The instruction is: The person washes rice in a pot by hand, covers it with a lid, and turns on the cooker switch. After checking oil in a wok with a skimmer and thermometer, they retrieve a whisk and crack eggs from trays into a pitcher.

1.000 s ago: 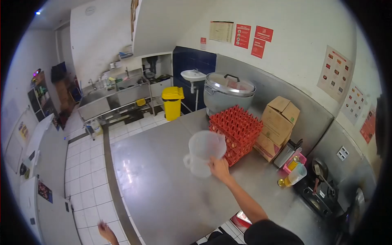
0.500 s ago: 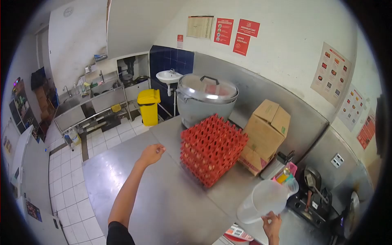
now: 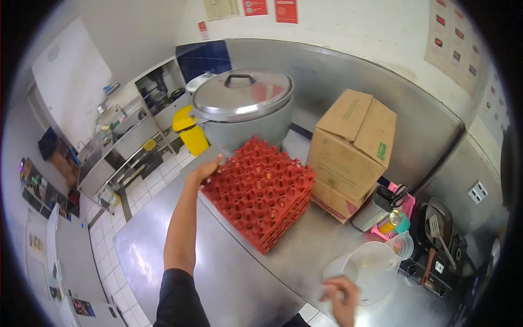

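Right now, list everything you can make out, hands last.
Worktop: one, silver, foreground.
Egg trays: one stack, red, on worktop.
Pot: one, grey, behind trays.
Boxes: two, brown, right of trays.
Basket: one, pink, right of boxes.
Large jug: one, translucent, worktop's near side.
Spatula: one, metallic, far right.
Bin: one, yellow, left of pot.
Posters: several, red or beige, up top.
Left hand: one, black-sleeved, at trays' left corner.
Right hand: one, bare, by jug; contact unclear.

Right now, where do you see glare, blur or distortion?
Head view: glare whitens patches of the steel tabletop; same view, the right hand looks blurred; same view, wide-angle distortion bows the steel backsplash and black fills the corners.
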The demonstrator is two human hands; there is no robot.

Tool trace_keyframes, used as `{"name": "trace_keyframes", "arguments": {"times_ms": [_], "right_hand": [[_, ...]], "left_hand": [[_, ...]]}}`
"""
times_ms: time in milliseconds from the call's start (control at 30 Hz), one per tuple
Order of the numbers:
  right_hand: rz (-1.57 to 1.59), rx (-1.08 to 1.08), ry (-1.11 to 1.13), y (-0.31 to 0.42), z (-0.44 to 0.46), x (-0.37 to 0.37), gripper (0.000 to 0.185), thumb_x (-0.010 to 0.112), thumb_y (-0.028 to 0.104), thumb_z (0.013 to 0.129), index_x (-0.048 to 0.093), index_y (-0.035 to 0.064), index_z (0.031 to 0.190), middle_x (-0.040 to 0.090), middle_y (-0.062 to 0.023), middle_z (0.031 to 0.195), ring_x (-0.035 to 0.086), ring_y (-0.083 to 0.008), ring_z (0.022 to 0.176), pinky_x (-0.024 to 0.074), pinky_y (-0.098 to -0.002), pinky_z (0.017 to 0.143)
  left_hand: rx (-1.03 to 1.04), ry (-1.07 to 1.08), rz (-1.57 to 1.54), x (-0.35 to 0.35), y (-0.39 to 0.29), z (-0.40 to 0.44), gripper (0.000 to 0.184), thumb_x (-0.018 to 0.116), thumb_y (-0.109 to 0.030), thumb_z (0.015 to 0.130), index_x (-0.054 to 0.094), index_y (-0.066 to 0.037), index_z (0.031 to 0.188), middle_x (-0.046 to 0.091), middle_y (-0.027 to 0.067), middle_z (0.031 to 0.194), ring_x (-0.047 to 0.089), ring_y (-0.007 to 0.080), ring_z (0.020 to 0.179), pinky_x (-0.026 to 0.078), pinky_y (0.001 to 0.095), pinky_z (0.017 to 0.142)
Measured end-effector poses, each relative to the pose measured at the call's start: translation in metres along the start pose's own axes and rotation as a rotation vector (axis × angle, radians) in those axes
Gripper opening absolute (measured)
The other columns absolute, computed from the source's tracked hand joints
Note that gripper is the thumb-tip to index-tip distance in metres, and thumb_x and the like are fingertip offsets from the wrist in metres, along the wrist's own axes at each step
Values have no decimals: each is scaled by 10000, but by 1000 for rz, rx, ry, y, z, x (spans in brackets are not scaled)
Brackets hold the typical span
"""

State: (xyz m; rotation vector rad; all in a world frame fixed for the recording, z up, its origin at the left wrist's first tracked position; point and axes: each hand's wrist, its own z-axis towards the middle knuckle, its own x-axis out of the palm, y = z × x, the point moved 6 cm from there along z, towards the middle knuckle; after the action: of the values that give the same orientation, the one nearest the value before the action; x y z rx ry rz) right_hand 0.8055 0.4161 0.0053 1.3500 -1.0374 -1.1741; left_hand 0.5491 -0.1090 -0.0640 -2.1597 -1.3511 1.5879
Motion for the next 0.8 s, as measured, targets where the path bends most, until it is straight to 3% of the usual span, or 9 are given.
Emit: {"name": "trace_keyframes", "arguments": {"times_ms": [100,133,200,267,400,467,533,700,800], "right_hand": [[215,29,-10,-54,62,85,267,654,167,956,645,7,1169,673,-75,995,651,-164,966,528,-315,822],[151,23,-76,-56,81,102,441,662,206,961,542,-8,1328,649,-133,1146,631,-171,1045,522,-322,858],[245,82,-195,-76,123,133,588,649,379,968,489,-25,1365,595,-154,1270,568,-194,1143,506,-340,917],[415,230,-113,-106,163,157,656,674,401,946,460,-47,1376,572,-172,1323,566,-225,1153,473,-360,976],[278,240,-205,-117,180,161,716,697,418,923,432,-63,1383,567,-170,1317,562,-243,1163,440,-353,1017],[325,213,-189,-111,180,157,802,730,437,878,423,-108,1378,555,-249,1325,531,-323,1237,390,-378,1076],[365,195,-164,-79,173,155,821,736,457,869,425,-118,1366,540,-259,1342,506,-325,1272,371,-382,1095],[359,259,-194,-96,172,153,852,748,482,862,386,-98,1369,500,-238,1373,499,-290,1267,388,-383,1083],[400,298,-160,-92,176,148,840,739,502,866,370,-61,1368,495,-215,1366,503,-270,1253,397,-377,1074]], "left_hand": [[51,-134,96,7,5,26,1013,283,-867,855,480,-87,1470,452,209,1495,430,333,1370,343,508,1108],[60,-115,115,6,-5,25,1013,283,-867,855,480,-87,1470,452,209,1495,430,333,1370,343,508,1108],[-251,149,-92,15,0,6,1026,306,-874,845,405,-109,1522,422,195,1521,421,338,1377,301,507,1140],[-136,211,-103,7,-4,11,1087,342,-882,822,239,-110,1581,226,217,1616,309,394,1450,225,575,1169],[78,258,-320,-20,-62,-74,1120,392,-864,829,321,8,1529,364,206,1557,351,336,1436,294,426,1168],[285,240,-100,-27,-81,-97,1133,448,-846,827,367,75,1482,441,210,1506,405,317,1405,325,375,1148],[142,113,236,-30,-59,-86,1097,487,-835,819,436,61,1450,472,219,1479,446,313,1372,340,403,1136],[205,59,-53,-20,-38,-52,1067,457,-846,817,508,42,1407,477,263,1458,445,359,1367,336,443,1130],[113,26,53,-5,-34,-32,952,405,-832,854,543,-82,1423,476,245,1461,441,348,1358,316,443,1141]]}}
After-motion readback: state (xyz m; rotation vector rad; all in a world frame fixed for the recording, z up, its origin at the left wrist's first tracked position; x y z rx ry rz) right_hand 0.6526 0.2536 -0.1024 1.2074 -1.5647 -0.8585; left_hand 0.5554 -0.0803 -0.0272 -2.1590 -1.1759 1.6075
